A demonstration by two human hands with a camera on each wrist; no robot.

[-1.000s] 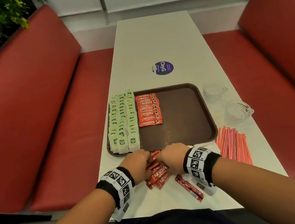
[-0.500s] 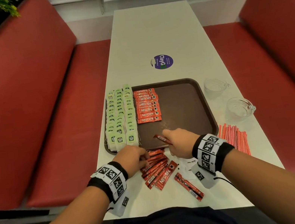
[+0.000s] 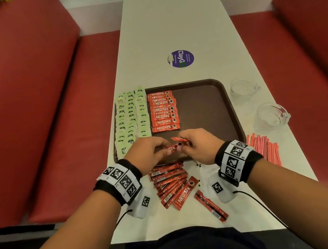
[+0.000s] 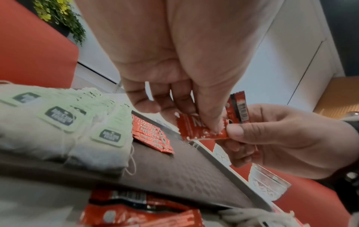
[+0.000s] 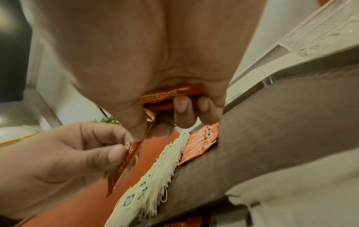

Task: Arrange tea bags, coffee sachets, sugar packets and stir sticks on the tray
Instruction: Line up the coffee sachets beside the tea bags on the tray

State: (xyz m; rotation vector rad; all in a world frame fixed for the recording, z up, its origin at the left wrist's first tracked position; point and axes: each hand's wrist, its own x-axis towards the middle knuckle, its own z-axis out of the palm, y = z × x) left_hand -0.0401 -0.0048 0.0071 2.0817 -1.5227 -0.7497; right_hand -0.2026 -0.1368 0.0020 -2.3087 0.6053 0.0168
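My fingers [image 4: 211, 122] pinch a coffee sachet [image 3: 173, 147] from both ends, low over the near edge of the tray [image 3: 205, 103].

My left hand [image 3: 149, 151] nips the sachet's left end, and my right hand [image 3: 201, 146] curls round its right end along with at least one more sachet. The sachet hangs between the two hands, clear of the tray floor. To do this well, I judge I should free one sachet, turn it label up and lay it square at 6 o'clock of the row [image 3: 163, 111], overlapping like the rest. The tea bags [image 3: 131, 117] fill the tray's 9 o'clock side. Spare sachets [image 3: 170, 185] lie on the desk [image 3: 172, 13] at 6 o'clock of my hands, and the stir sticks [image 3: 265, 149] at 3 o'clock.
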